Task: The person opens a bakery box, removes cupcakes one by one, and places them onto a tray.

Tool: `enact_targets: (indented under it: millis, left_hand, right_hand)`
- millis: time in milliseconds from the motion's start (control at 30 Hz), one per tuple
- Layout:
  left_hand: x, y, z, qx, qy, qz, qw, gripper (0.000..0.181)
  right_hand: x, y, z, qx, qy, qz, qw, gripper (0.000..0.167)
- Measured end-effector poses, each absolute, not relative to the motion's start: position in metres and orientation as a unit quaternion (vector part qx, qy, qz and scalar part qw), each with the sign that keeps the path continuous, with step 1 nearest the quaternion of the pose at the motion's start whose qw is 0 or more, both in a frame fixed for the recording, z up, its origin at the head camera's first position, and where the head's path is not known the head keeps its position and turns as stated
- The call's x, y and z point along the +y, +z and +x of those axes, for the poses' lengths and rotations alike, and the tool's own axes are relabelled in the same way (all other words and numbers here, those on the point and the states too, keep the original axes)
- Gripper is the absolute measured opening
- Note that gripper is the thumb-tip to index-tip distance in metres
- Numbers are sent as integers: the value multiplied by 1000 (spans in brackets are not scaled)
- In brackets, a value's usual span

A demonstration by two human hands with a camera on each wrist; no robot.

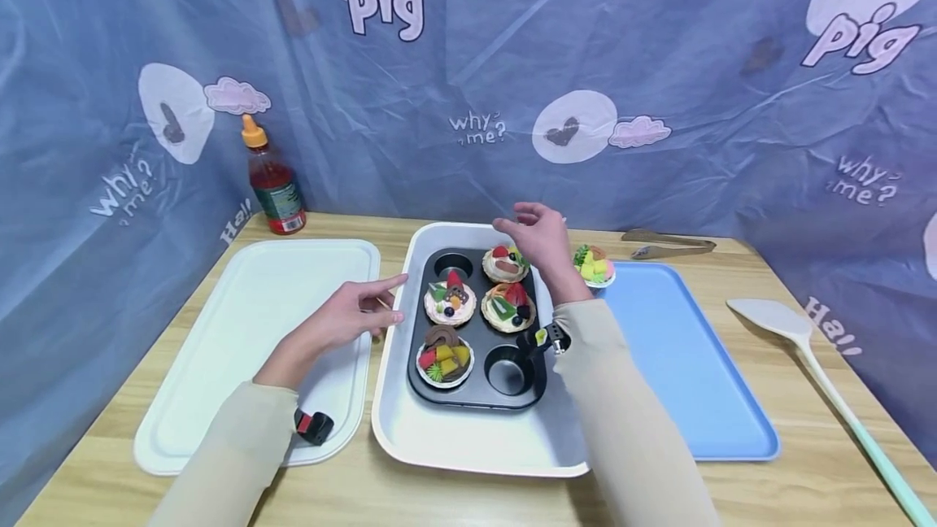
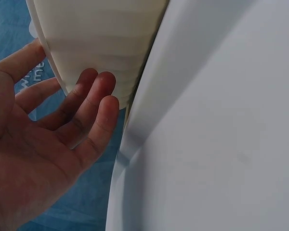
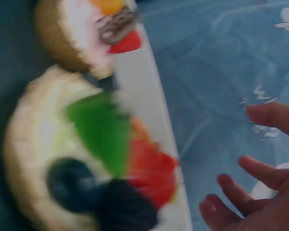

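Observation:
A black muffin tin [image 1: 476,398] sits inside a white rectangular bin [image 1: 483,450]. In its cups are a back-right tart [image 1: 505,265], a middle-right tart [image 1: 508,306], a middle-left tart [image 1: 450,301] and a front-left chocolate fruit tart [image 1: 445,358]. Bare dark metal shows in the back-left and front-right cups. My left hand [image 1: 351,315] touches the bin's left rim, its fingers loosely extended in the left wrist view. Above the bin's back right, my right hand [image 1: 542,238] hovers with nothing in it; the right wrist view shows its fingers [image 3: 269,173] spread apart, with blurred tarts beside them.
Left of the bin lies a white tray [image 1: 256,307], and right of it a blue tray [image 1: 695,381] with another fruit tart [image 1: 594,267] at its back corner. Tongs [image 1: 669,245], a sauce bottle [image 1: 276,189] and a long-handled spatula [image 1: 791,322] are around the edges.

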State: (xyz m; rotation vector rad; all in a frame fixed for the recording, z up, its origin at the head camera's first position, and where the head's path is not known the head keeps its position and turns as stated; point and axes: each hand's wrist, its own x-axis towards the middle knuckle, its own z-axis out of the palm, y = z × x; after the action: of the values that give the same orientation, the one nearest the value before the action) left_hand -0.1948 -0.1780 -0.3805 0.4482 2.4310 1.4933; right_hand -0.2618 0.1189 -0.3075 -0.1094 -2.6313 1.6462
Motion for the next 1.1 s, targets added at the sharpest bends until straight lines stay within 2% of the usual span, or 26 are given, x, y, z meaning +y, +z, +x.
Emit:
enact_targets:
  millis: [200, 367, 600, 833, 1100]
  left_hand:
    - [-180, -380, -194, 837, 510, 154, 128, 62]
    - [-181, -380, -194, 833, 517, 153, 127, 62]
    - [-181, -379, -196, 836, 510, 156, 129, 62]
    - [-180, -379, -197, 839, 506, 152, 129, 62]
    - [-181, -381, -197, 839, 506, 155, 127, 62]
  right_hand:
    - [116, -328, -267, -847, 529, -52, 10, 63]
    - [116, -338, -269, -839, 542, -57, -19, 70]
    - [119, -340, -265, -847, 527, -51, -46, 74]
    - [123, -339, -263, -892, 449, -45, -44, 74]
    - [124, -339, -263, -891, 445, -56, -66, 75]
